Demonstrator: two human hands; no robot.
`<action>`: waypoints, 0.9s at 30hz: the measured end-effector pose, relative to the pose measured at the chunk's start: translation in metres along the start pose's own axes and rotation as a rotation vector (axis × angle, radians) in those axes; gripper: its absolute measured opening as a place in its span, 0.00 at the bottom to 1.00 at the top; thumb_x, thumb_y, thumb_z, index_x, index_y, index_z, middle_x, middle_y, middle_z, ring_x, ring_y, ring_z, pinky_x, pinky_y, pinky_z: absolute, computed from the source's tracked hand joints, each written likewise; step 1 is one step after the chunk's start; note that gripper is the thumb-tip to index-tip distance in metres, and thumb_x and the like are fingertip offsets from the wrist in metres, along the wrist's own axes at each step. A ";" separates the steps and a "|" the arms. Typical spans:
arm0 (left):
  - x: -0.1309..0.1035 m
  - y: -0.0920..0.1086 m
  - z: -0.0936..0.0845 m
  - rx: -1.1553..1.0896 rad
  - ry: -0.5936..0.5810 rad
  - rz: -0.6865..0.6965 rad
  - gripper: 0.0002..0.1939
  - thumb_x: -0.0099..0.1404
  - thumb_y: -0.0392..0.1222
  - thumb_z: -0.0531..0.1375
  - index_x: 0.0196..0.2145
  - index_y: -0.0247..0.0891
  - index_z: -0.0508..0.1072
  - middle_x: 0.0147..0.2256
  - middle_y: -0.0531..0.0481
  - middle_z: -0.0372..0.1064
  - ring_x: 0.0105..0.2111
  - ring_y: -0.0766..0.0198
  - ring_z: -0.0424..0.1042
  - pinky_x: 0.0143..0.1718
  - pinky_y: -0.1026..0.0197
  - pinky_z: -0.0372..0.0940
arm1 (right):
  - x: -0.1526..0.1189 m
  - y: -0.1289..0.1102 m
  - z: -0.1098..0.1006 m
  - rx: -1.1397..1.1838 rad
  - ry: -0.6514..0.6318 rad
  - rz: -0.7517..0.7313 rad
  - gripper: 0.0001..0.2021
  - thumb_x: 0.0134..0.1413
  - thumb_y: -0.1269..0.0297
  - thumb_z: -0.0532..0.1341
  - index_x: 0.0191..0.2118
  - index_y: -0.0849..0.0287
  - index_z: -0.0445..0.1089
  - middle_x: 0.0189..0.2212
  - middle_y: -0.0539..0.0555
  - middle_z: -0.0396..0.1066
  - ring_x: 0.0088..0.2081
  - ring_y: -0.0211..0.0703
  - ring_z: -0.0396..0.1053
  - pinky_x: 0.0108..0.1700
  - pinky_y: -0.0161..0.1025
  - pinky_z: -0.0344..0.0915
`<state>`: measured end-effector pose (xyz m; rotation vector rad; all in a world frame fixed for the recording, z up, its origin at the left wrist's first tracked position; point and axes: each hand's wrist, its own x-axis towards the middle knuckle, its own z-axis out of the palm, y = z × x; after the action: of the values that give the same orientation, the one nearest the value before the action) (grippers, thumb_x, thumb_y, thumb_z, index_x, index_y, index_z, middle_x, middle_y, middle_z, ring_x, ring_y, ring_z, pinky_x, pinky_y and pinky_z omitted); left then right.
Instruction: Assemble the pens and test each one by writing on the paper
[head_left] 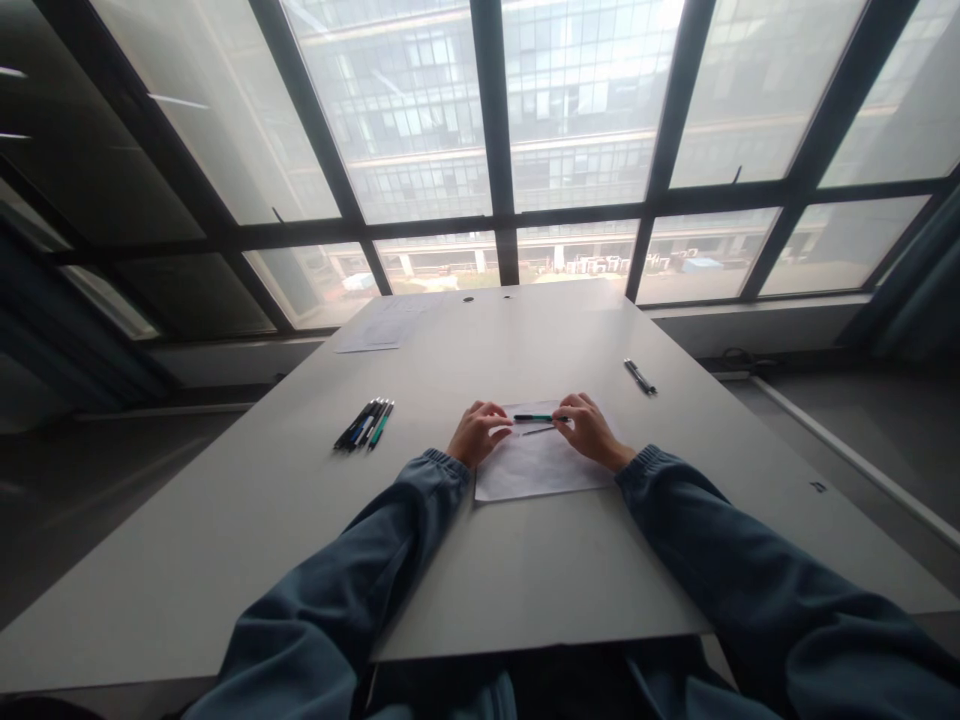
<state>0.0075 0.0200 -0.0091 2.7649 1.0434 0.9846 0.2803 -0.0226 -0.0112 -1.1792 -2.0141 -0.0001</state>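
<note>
A black and green pen [534, 417] lies level across the front of me, just above a white sheet of paper [540, 472]. Thumb and fingers of my right hand [590, 432] pinch its right end. My left hand [477, 433] is beside the pen's left tip, its thumb and fingers apart with a gap between them and nothing visible inside. Below the pen runs a thin dark line [538, 431]; whether it is a slim rod or a shadow I cannot tell.
Several pens [365, 425] lie side by side on the white table [420, 560] at the left. More pens [640, 376] rest at the right. Printed papers [382, 325] lie at the far left, near the windows. A small dark mark [817, 487] shows near the right edge.
</note>
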 end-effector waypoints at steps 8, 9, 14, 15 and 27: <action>0.001 0.003 0.001 -0.001 -0.052 0.001 0.02 0.61 0.40 0.66 0.31 0.45 0.81 0.41 0.49 0.73 0.41 0.58 0.67 0.46 0.53 0.65 | -0.001 -0.002 -0.002 -0.108 -0.108 -0.045 0.05 0.59 0.69 0.64 0.34 0.55 0.78 0.38 0.56 0.71 0.42 0.48 0.64 0.46 0.44 0.61; 0.002 0.004 0.000 -0.003 -0.056 0.000 0.03 0.62 0.40 0.66 0.30 0.45 0.81 0.41 0.49 0.73 0.42 0.58 0.66 0.46 0.53 0.65 | -0.001 -0.003 -0.004 -0.135 -0.127 -0.056 0.05 0.59 0.69 0.64 0.35 0.55 0.78 0.39 0.56 0.71 0.43 0.48 0.63 0.46 0.44 0.61; 0.004 0.009 -0.002 0.010 -0.074 0.007 0.04 0.62 0.38 0.65 0.29 0.43 0.80 0.42 0.49 0.73 0.43 0.57 0.66 0.47 0.52 0.64 | 0.003 -0.010 -0.009 -0.262 -0.206 -0.109 0.06 0.59 0.71 0.62 0.34 0.57 0.77 0.41 0.58 0.70 0.45 0.49 0.62 0.47 0.45 0.58; 0.005 0.010 -0.002 0.013 -0.076 0.009 0.04 0.62 0.38 0.65 0.29 0.43 0.79 0.42 0.49 0.73 0.43 0.57 0.66 0.47 0.52 0.64 | 0.003 -0.011 -0.010 -0.273 -0.216 -0.111 0.06 0.60 0.72 0.62 0.34 0.57 0.77 0.42 0.58 0.70 0.45 0.49 0.62 0.48 0.45 0.57; 0.007 0.013 -0.003 -0.008 0.011 0.004 0.05 0.66 0.40 0.62 0.33 0.40 0.77 0.40 0.48 0.74 0.42 0.58 0.68 0.48 0.52 0.64 | 0.005 -0.015 -0.009 -0.261 -0.202 -0.097 0.07 0.64 0.71 0.57 0.35 0.60 0.71 0.39 0.58 0.71 0.43 0.48 0.62 0.47 0.43 0.55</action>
<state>0.0174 0.0137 -0.0004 2.7590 1.0334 1.0035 0.2737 -0.0312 0.0039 -1.2830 -2.3005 -0.2051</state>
